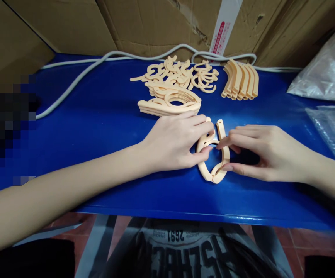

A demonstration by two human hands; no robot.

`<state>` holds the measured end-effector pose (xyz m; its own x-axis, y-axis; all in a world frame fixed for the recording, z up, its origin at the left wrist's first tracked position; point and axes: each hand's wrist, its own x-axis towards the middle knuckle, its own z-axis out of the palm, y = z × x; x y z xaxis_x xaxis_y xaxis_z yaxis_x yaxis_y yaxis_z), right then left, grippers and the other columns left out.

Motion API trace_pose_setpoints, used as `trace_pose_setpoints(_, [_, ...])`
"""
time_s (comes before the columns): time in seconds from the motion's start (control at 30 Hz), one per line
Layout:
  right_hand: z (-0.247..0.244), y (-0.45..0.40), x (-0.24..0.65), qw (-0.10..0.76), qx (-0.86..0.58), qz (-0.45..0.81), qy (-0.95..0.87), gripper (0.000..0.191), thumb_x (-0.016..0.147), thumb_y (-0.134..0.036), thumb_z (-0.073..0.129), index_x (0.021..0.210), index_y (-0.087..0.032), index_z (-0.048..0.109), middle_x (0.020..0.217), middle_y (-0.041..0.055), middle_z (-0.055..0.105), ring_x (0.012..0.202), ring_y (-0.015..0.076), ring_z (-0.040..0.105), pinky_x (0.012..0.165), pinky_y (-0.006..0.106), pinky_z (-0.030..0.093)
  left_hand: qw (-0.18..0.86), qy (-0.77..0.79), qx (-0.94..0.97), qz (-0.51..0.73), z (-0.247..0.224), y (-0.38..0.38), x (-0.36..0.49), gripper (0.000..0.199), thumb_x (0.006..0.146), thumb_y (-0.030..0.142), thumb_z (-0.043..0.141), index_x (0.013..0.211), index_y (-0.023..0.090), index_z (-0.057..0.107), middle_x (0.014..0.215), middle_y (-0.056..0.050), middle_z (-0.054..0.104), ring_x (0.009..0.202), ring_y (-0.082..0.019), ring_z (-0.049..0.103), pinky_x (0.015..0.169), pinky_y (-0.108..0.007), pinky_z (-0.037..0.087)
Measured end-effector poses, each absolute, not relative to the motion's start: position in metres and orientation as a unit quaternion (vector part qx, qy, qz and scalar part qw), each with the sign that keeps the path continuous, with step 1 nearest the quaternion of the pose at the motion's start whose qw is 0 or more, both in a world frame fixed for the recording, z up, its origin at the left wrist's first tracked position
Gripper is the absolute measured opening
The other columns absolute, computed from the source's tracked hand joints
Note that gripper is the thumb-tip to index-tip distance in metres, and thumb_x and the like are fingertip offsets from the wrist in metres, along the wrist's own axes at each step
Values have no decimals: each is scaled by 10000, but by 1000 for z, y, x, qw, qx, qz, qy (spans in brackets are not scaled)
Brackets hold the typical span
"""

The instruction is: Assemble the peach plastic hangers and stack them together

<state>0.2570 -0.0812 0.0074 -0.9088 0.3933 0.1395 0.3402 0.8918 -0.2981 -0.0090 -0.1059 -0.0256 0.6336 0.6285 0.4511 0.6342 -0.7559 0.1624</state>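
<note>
Between my hands, low over the blue table, is a beige plastic assembly (204, 170) of curved pieces joined at the near end, forming a loop. My left hand (179, 141) grips its left side, thumb and fingers around the piece. On the right side, my right hand (257, 148) pinches the straighter arm between fingers and thumb. Just beyond my left hand lies a stack of flat beige pieces (152, 106) with round openings. Part of the assembly's far left end is hidden by my left fingers.
Small hooked beige parts (181, 73) lie in a heap at the back, with curved bars (242, 81) lined up to their right. A white cable (77, 81) runs along the cardboard (155, 27). Plastic bags (326, 65) sit at right. The blue table's (155, 200) front edge is near my body.
</note>
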Motion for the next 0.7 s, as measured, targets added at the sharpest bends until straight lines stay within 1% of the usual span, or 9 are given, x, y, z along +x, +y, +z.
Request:
trace_pose_setpoints(0.23, [13,-81,257,90,-206,155,-962,195,1084,-360,556,1109,-217,687,866,51,731,680,191,667,651,319,470,6,-342,-907,-244,-27,-105,-9,209,1024,316,593,1101,180,732,1004,-33,784,1002,-241,730,739,-340,497])
trace_pose_setpoints(0.43, [14,-82,257,87,-234,179,-952,216,1075,-418,580,1125,-247,702,893,56,764,698,210,687,644,336,475,6,-338,-913,-227,-26,-104,-9,226,1033,316,550,1097,175,715,1032,-51,780,1010,-240,718,768,-337,515])
trace_pose_setpoints(0.53, [15,-82,257,93,-230,174,-953,225,1086,-424,579,1129,-241,704,916,58,772,710,204,699,645,330,476,15,-331,-916,-224,-26,-104,-8,233,1040,296,526,1095,171,714,1034,-53,777,1002,-239,713,774,-340,521])
trace_pose_setpoints(0.7, [15,-81,257,93,-218,164,-958,189,1083,-334,551,1105,-221,702,873,50,745,687,195,689,638,327,474,38,-326,-916,-229,-27,-105,-7,260,1047,253,490,1091,157,728,1013,-53,767,969,-240,710,764,-352,520])
